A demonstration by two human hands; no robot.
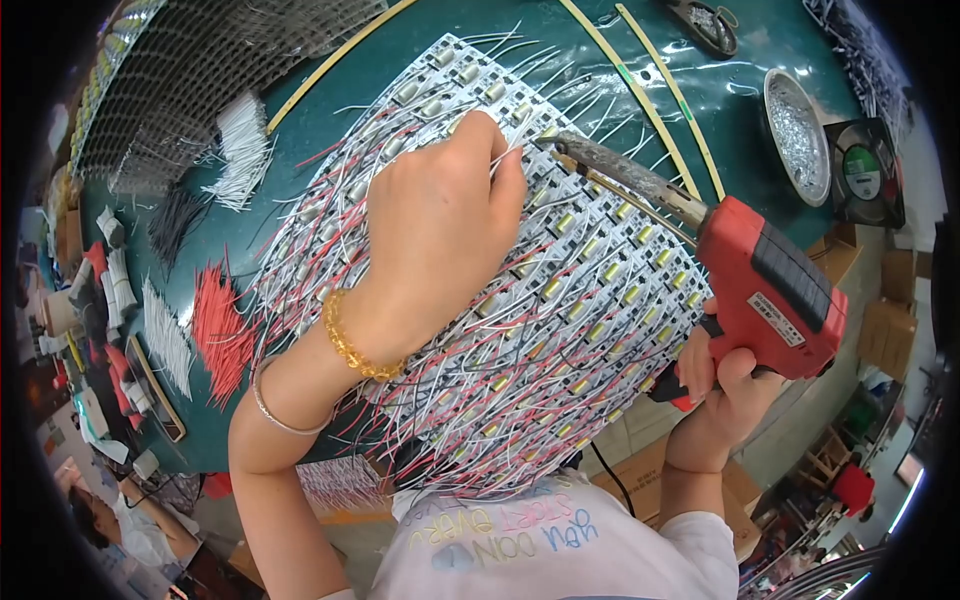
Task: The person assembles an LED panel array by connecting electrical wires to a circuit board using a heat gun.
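Note:
A large panel of small white circuit boards lies before me, crowded with yellowish components and thin red, white and black wires. My left hand is over its upper middle, fingers curled down in a pinch; what they hold is hidden beneath the hand. My right hand grips a red and black soldering gun at the panel's right side. The gun's long barrel slants up and left across the boards, its tip close to my left fingertips.
Left on the green table lie bundles of red wires, white wires and black wires. Right stand a metal bowl of shiny bits and a black fan. Yellow strips lie behind the panel. Another person sits lower left.

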